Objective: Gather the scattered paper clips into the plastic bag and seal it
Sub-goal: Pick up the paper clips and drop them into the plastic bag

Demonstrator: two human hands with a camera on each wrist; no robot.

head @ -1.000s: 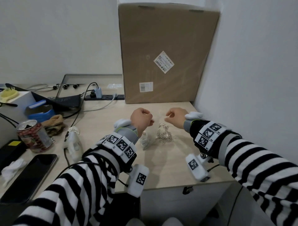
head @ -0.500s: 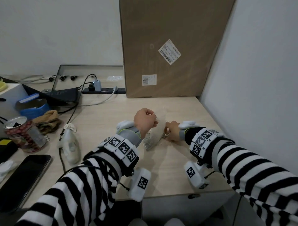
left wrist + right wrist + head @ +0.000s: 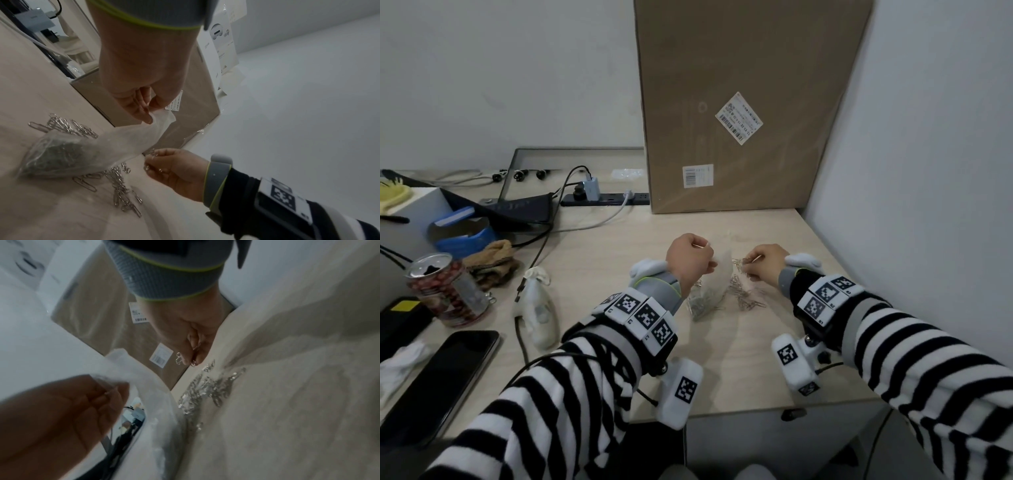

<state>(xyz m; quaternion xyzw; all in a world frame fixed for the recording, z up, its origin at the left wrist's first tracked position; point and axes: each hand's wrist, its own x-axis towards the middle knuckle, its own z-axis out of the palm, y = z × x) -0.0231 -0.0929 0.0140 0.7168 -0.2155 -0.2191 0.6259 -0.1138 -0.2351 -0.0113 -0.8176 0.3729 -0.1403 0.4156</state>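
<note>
A clear plastic bag (image 3: pixel 717 287) (image 3: pixel 86 151) (image 3: pixel 148 394) rests its lower end on the desk, with a dark clump of paper clips inside it. My left hand (image 3: pixel 690 258) (image 3: pixel 144 104) pinches the bag's top edge and holds it up. Just right of the bag's mouth, my right hand (image 3: pixel 763 262) (image 3: pixel 191 352) (image 3: pixel 164 164) pinches a few paper clips. Loose silver paper clips (image 3: pixel 744 296) (image 3: pixel 121 193) (image 3: pixel 207 389) lie heaped on the desk below the right hand.
A tall cardboard box (image 3: pixel 739 102) stands at the back against the right wall. Left of the hands lie a white wrapped object (image 3: pixel 536 311), a drink can (image 3: pixel 445 291), a phone (image 3: pixel 438 383), cables and a power strip (image 3: pixel 602 198). The desk's front edge (image 3: pixel 756 409) is near.
The right hand dipped to the clip pile half a second ago and has come up beside the bag's mouth with clips in its fingers. The left hand keeps hold of the bag.
</note>
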